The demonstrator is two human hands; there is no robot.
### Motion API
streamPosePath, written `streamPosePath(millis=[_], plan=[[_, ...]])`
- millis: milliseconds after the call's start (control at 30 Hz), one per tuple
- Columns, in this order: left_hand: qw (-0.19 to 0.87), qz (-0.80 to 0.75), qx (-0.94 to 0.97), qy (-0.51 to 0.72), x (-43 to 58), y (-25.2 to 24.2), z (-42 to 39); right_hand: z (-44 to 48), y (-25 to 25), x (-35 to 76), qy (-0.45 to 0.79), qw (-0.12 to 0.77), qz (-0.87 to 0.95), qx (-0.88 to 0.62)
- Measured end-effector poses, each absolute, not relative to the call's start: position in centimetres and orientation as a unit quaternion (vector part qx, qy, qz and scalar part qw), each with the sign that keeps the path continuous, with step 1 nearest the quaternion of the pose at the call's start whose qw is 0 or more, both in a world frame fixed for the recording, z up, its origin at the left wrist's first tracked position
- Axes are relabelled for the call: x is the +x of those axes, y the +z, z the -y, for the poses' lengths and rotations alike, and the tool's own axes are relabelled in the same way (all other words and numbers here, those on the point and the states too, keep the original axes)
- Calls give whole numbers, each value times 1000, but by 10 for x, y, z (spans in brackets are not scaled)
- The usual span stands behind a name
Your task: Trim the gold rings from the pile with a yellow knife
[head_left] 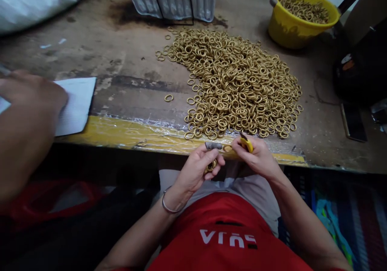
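Note:
My left hand is closed around several gold-coloured rings at the table's front edge. Dark grey tape wraps its index fingertip. Just to the right, my right hand holds a yellow-handled cutter with a short dark blade. One single ring sits between the two hands, by the right fingertips; which hand grips it I cannot tell. Beyond both hands spreads a large pile of gold-coloured rings.
A yellow tub of rings stands at the back right. A clear ribbed plastic container is at the back. A phone lies on the right. At left, another person's hand rests over white paper. One loose ring lies apart.

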State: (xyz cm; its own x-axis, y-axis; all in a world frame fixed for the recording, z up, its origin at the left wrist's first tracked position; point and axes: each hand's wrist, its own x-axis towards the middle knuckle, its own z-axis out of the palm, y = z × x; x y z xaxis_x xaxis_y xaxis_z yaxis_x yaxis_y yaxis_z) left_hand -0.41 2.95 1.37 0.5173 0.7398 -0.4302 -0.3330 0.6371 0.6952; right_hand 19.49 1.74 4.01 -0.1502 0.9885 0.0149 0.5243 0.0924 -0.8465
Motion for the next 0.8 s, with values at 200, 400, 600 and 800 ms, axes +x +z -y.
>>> streamPosePath(millis=[200,400,600,800], plan=[[882,-285,260,272,5,20,-29,-1,40,196,470,395,582,-532],[861,-319,277,284,10,30,-24,12,44,195,272,339,710,-554],[830,-338,331,296,14,23,-21,27,51,183,71,161,758,-628],[794,-345,407,290,4,26,-18,19,45,191,50,48,744,-665]])
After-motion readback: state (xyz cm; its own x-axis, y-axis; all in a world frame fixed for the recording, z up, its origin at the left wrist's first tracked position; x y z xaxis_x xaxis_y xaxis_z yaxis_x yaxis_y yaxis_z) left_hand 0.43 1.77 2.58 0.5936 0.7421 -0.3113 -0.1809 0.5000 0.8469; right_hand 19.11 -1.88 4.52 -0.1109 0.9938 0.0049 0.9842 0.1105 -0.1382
